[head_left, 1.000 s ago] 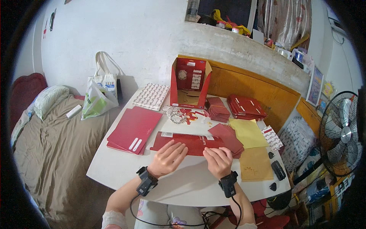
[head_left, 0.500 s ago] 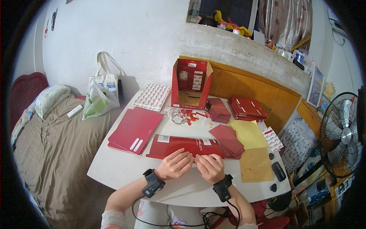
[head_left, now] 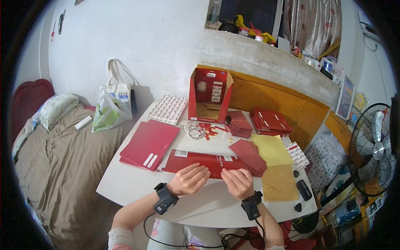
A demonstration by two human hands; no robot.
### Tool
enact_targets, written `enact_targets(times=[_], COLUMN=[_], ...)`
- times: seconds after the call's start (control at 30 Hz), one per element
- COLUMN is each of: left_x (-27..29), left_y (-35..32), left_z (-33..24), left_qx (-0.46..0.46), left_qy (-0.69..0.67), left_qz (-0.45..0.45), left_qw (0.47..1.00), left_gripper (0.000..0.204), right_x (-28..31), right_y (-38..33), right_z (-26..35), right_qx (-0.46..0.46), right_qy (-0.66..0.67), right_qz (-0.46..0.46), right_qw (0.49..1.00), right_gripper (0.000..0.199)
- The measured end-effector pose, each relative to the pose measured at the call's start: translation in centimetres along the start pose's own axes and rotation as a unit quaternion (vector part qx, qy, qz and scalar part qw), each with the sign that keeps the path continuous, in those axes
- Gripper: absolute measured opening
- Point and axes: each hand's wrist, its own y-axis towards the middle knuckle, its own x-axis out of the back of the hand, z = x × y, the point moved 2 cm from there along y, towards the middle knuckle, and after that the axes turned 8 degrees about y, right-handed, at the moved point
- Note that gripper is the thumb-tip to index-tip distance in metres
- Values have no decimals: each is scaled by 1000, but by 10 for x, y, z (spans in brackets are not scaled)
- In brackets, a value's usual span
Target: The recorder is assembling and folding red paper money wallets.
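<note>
A red printed cardboard sheet with white label patches and a curved, folded-over look lies in front of me on the white table. My left hand has its curled fingers closed on the near edge of the sheet, left of its right end. Farther right along the same edge, my right hand is also closed, with its fingertips pressed on the card. A gap separates the two hands. The undersides of the fingers and thumbs are mostly hidden. Left of the sheet is a pile of flat red cards.
An open red box stands at the back. Beside it are red packets and a red stack. Red envelopes, a yellow sheet and a tan sheet lie right, near a black object. A fan stands beyond.
My right hand has slid rightward along the near edge, widening the gap between the hands. My left hand has hardly moved. The view has shifted slightly.
</note>
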Motion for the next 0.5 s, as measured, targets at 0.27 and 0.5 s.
enact_targets(times=[0.27, 0.5], left_x=[3, 0], left_y=[-5, -13], left_z=[5, 8], left_qx=[-4, -14], left_qy=[49, 52], left_qz=[22, 51], left_qw=[999, 997], left_gripper=[30, 28], right_x=[-1, 1], right_y=[-10, -13], right_z=[-3, -7], right_qx=[-9, -4], right_qy=[2, 30], right_qz=[-1, 1], right_qw=[1000, 1000], right_gripper=[19, 21])
